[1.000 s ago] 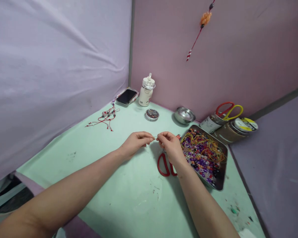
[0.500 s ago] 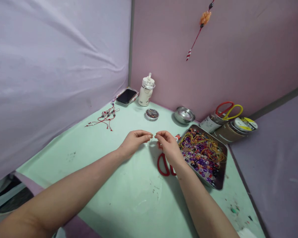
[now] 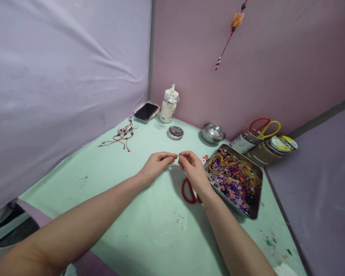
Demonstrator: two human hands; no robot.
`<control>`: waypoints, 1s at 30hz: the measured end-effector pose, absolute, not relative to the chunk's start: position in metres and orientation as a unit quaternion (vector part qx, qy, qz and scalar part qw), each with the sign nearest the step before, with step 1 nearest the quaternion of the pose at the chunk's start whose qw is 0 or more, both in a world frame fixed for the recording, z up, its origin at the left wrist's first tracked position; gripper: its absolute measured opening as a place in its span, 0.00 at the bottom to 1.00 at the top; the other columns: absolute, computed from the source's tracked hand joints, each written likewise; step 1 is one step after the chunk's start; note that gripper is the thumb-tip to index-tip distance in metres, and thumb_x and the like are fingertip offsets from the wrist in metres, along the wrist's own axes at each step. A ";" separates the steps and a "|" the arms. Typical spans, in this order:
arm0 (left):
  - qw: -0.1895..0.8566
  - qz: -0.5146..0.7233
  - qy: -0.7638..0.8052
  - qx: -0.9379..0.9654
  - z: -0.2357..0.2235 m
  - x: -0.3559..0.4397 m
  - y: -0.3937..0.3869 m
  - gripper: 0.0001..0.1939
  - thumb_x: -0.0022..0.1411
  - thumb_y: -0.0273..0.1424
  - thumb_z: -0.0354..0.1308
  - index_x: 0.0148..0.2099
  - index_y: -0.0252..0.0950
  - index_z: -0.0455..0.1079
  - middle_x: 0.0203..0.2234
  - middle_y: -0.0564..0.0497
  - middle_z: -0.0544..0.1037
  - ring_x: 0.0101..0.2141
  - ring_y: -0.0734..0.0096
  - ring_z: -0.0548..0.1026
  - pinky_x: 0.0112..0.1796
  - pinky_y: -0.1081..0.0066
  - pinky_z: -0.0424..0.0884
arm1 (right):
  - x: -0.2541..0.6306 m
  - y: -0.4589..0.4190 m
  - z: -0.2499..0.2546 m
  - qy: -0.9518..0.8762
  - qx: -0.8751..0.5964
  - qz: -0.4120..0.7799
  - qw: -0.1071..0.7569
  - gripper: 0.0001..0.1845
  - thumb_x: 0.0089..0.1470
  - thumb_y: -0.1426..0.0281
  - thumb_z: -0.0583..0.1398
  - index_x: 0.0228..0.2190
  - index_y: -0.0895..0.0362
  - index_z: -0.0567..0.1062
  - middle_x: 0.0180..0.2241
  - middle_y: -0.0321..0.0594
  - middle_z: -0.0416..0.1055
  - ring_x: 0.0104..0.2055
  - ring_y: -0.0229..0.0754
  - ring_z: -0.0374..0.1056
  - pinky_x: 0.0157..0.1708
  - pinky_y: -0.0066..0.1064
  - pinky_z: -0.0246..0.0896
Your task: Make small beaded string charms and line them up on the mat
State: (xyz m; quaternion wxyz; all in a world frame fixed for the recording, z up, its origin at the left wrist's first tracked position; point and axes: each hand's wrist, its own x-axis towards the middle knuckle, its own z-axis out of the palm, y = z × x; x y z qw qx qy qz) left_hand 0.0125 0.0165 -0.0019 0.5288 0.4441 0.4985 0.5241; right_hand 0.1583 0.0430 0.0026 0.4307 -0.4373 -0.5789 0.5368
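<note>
My left hand (image 3: 156, 165) and my right hand (image 3: 191, 168) meet above the middle of the green table (image 3: 126, 199), fingertips pinched together almost touching. Between the pinches sits something tiny, a small bead on a thin thread (image 3: 176, 156); it is too small to make out well. Red-handled scissors (image 3: 188, 191) lie on the table just under my right wrist, partly hidden by it. A metal tray (image 3: 255, 209) full of purple, red and clear beads and yellow cords sits right of my right hand.
At the back stand a phone (image 3: 146, 111), a white bottle (image 3: 169, 104), a round tin of beads (image 3: 175, 132) and a steel bowl (image 3: 214, 133). Red beaded strings (image 3: 121, 136) lie at left. Cans hold scissors (image 3: 263, 127) and tape rolls (image 3: 283, 144). A beaded ornament (image 3: 232, 27) hangs on the wall.
My hands have drawn closer together, the gap between the pinches shrinking. Both drifted slightly left and up. The thread seen stretched between them earlier is now almost hidden.
</note>
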 end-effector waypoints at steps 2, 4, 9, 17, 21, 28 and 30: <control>0.549 0.527 0.479 0.438 -0.005 0.013 0.017 0.13 0.51 0.34 0.62 0.39 0.35 0.78 0.35 0.46 0.80 0.39 0.65 0.74 0.45 0.65 0.66 | 0.158 0.041 0.003 -0.633 -0.437 0.463 0.441 0.10 0.51 0.62 0.60 0.33 0.54 0.70 0.28 0.35 0.69 0.29 0.38 0.63 0.30 0.30 0.56; 0.564 0.529 0.464 0.432 -0.007 0.014 0.017 0.13 0.51 0.33 0.63 0.39 0.35 0.78 0.36 0.46 0.80 0.40 0.66 0.74 0.46 0.64 0.66 | 0.158 0.039 0.004 -0.663 -0.438 0.414 0.443 0.08 0.51 0.63 0.59 0.32 0.54 0.71 0.29 0.37 0.70 0.30 0.39 0.64 0.32 0.30 0.57; 0.591 0.542 0.450 0.392 -0.006 0.016 0.016 0.12 0.50 0.33 0.64 0.37 0.34 0.78 0.36 0.45 0.80 0.39 0.66 0.74 0.47 0.64 0.66 | 0.159 0.037 0.005 -0.694 -0.433 0.394 0.418 0.06 0.53 0.65 0.58 0.28 0.54 0.71 0.28 0.37 0.70 0.30 0.41 0.64 0.32 0.31 0.56; 0.599 0.583 0.424 0.348 0.002 0.014 0.016 0.12 0.48 0.32 0.66 0.36 0.32 0.78 0.34 0.46 0.80 0.39 0.68 0.74 0.49 0.64 0.66 | 0.156 0.034 0.007 -0.681 -0.426 0.424 0.418 0.07 0.53 0.65 0.58 0.34 0.54 0.70 0.29 0.36 0.70 0.28 0.39 0.63 0.30 0.30 0.56; 0.590 0.599 0.425 0.335 0.002 0.013 0.017 0.12 0.48 0.32 0.66 0.36 0.32 0.77 0.34 0.46 0.80 0.37 0.70 0.74 0.49 0.64 0.65 | 0.156 0.031 0.011 -0.703 -0.443 0.387 0.400 0.06 0.54 0.67 0.56 0.34 0.54 0.71 0.28 0.36 0.71 0.27 0.39 0.63 0.30 0.31 0.56; 0.602 0.612 0.414 0.304 0.004 0.016 0.016 0.11 0.47 0.31 0.66 0.34 0.31 0.77 0.33 0.46 0.79 0.36 0.69 0.74 0.49 0.63 0.65 | 0.159 0.030 0.017 -0.764 -0.410 0.349 0.356 0.07 0.53 0.69 0.55 0.30 0.56 0.73 0.29 0.37 0.72 0.29 0.39 0.65 0.32 0.30 0.58; 0.608 0.615 0.406 0.294 0.004 0.015 0.016 0.10 0.47 0.31 0.66 0.32 0.31 0.77 0.33 0.46 0.79 0.37 0.68 0.74 0.49 0.63 0.65 | 0.160 0.031 0.017 -0.764 -0.413 0.346 0.354 0.07 0.53 0.70 0.55 0.30 0.56 0.73 0.29 0.37 0.72 0.29 0.39 0.64 0.32 0.29 0.58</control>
